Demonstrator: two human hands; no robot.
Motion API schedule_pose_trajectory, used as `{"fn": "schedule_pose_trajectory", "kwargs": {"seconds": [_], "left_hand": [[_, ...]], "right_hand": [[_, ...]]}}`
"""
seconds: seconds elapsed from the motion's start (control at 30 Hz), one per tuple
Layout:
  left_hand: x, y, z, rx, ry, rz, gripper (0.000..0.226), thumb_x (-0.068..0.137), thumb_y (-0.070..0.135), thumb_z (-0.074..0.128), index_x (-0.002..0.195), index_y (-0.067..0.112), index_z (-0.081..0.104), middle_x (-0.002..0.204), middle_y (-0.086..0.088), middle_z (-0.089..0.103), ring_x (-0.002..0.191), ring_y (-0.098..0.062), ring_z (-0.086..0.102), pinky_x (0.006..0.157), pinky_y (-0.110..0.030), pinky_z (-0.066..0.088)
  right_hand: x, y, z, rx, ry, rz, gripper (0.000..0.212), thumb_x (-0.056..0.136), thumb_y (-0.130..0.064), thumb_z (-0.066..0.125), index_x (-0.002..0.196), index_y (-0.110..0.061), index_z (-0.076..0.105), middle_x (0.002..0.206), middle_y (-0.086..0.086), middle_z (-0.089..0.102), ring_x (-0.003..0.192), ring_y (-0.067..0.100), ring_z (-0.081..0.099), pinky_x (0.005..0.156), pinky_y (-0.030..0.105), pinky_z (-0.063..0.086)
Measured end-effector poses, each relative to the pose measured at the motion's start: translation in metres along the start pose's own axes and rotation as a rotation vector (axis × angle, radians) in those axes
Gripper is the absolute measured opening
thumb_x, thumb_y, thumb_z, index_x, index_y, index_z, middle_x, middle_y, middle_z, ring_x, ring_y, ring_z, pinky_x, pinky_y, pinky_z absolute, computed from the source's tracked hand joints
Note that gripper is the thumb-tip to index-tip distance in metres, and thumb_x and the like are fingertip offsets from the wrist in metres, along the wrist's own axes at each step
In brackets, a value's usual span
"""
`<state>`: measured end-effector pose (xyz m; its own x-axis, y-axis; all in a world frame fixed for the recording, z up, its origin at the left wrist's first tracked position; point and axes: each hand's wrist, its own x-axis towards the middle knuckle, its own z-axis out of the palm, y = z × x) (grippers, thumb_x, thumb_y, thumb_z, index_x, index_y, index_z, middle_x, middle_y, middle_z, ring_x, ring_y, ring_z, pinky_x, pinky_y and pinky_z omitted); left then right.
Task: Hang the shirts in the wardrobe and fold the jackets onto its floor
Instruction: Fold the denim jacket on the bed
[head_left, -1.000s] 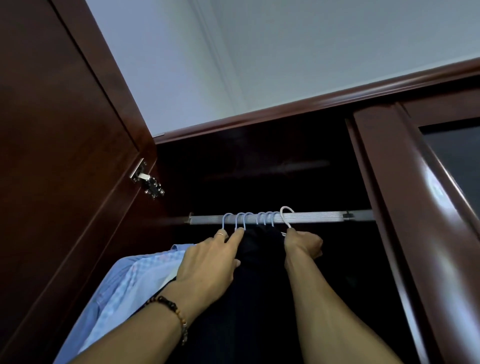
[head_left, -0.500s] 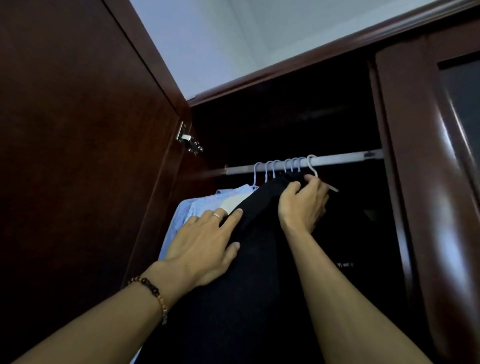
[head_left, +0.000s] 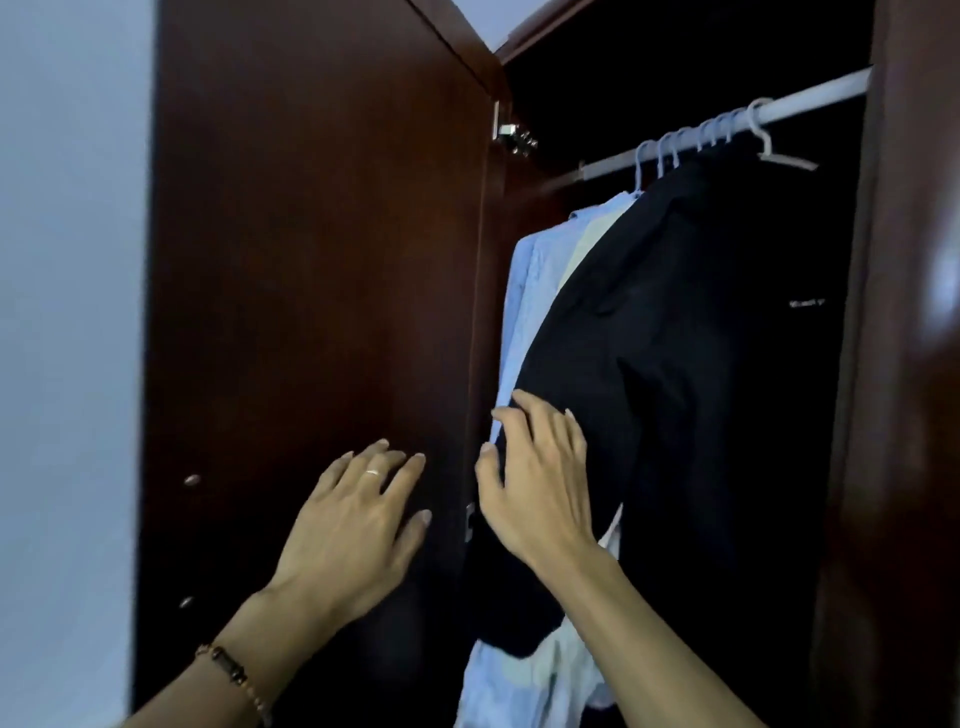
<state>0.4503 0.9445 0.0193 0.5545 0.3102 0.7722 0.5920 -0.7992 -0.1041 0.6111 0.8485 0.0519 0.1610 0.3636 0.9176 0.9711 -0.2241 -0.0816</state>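
Dark shirt (head_left: 675, 338) hangs creased beside pale-blue shirts (head_left: 524, 291); right hand (head_left: 535, 483) spread on it.

Shirts (head_left: 524, 312) hang on the rail (head_left: 810, 101), left of a jacket (head_left: 675, 338), door (head_left: 311, 260) farther left.

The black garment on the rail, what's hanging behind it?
Behind the black garment, on its left, hang light blue shirts, showing along its edge and below its hem. How many, and anything further right, is covered. The right hand touches that edge.
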Motion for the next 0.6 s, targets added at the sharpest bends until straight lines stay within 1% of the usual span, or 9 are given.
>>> {"fn": "schedule_pose_trajectory", "kwargs": {"seconds": [0.17,0.27,0.3,0.33,0.37,0.43,0.53,0.57,0.6], "left_hand": [[-0.126,-0.005,-0.032,0.15,-0.115,-0.168,0.058,0.09,0.048,0.039,0.132,0.014,0.061,0.126,-0.007,0.064,0.131,-0.026,0.052,0.109,-0.046,0.041],[-0.202,-0.004,-0.051,0.211,-0.176,-0.258,0.056,0.09,0.047,0.041,0.133,0.014,0.058,0.128,-0.007,0.062,0.131,-0.028,0.051,0.111,-0.043,0.032],[-0.241,-0.005,-0.065,0.254,-0.212,-0.327,0.054,0.091,0.047,0.041,0.133,0.015,0.055,0.129,-0.007,0.062,0.132,-0.028,0.05,0.111,-0.044,0.034],[-0.257,-0.005,-0.068,0.24,-0.238,-0.358,0.053,0.092,0.047,0.041,0.132,0.015,0.053,0.13,-0.006,0.061,0.132,-0.029,0.05,0.109,-0.045,0.039],[-0.298,-0.01,-0.09,0.296,-0.284,-0.454,0.052,0.092,0.048,0.04,0.132,0.016,0.05,0.13,-0.006,0.061,0.132,-0.029,0.05,0.107,-0.047,0.043],[-0.356,-0.014,-0.12,0.322,-0.35,-0.597,0.052,0.092,0.05,0.039,0.132,0.018,0.049,0.131,-0.005,0.06,0.133,-0.029,0.049,0.104,-0.048,0.046],[-0.442,-0.017,-0.183,0.409,-0.416,-0.798,0.053,0.091,0.051,0.04,0.133,0.019,0.05,0.132,-0.003,0.059,0.135,-0.027,0.047,0.105,-0.048,0.045],[-0.467,-0.017,-0.204,0.446,-0.406,-0.839,0.054,0.092,0.051,0.04,0.134,0.019,0.05,0.133,-0.003,0.057,0.136,-0.027,0.045,0.107,-0.048,0.042],[-0.501,-0.015,-0.232,0.47,-0.414,-0.922,0.054,0.093,0.051,0.039,0.136,0.02,0.049,0.136,-0.003,0.055,0.138,-0.026,0.042,0.11,-0.048,0.039]], "right_hand": [[-0.088,-0.081,0.011,0.222,-0.162,-0.071,0.046,0.091,-0.038,0.039,0.125,-0.015,0.06,0.14,0.008,0.054,0.133,0.025,0.046,0.112,0.054,0.033],[-0.136,-0.127,0.008,0.346,-0.249,-0.121,0.05,0.093,-0.04,0.037,0.131,-0.013,0.057,0.144,0.011,0.051,0.136,0.029,0.043,0.112,0.056,0.031],[-0.159,-0.153,0.004,0.393,-0.297,-0.165,0.051,0.094,-0.04,0.037,0.132,-0.012,0.056,0.145,0.012,0.05,0.137,0.03,0.042,0.111,0.057,0.031],[-0.17,-0.162,0.001,0.4,-0.331,-0.19,0.052,0.094,-0.04,0.036,0.133,-0.012,0.055,0.145,0.013,0.049,0.138,0.031,0.041,0.111,0.058,0.031],[-0.194,-0.195,-0.007,0.465,-0.389,-0.23,0.052,0.094,-0.041,0.035,0.133,-0.012,0.054,0.146,0.014,0.048,0.138,0.033,0.041,0.11,0.059,0.031],[-0.226,-0.24,-0.019,0.54,-0.486,-0.301,0.053,0.094,-0.042,0.033,0.133,-0.012,0.053,0.147,0.015,0.046,0.138,0.034,0.04,0.11,0.059,0.03],[-0.277,-0.318,-0.051,0.686,-0.605,-0.398,0.054,0.093,-0.044,0.033,0.132,-0.014,0.054,0.145,0.014,0.048,0.135,0.034,0.043,0.108,0.059,0.031],[-0.292,-0.342,-0.063,0.717,-0.632,-0.434,0.054,0.093,-0.045,0.033,0.132,-0.014,0.054,0.143,0.015,0.05,0.133,0.035,0.044,0.107,0.059,0.033],[-0.312,-0.374,-0.084,0.757,-0.644,-0.492,0.055,0.093,-0.045,0.032,0.132,-0.014,0.054,0.142,0.015,0.05,0.132,0.035,0.045,0.107,0.059,0.035]]}}
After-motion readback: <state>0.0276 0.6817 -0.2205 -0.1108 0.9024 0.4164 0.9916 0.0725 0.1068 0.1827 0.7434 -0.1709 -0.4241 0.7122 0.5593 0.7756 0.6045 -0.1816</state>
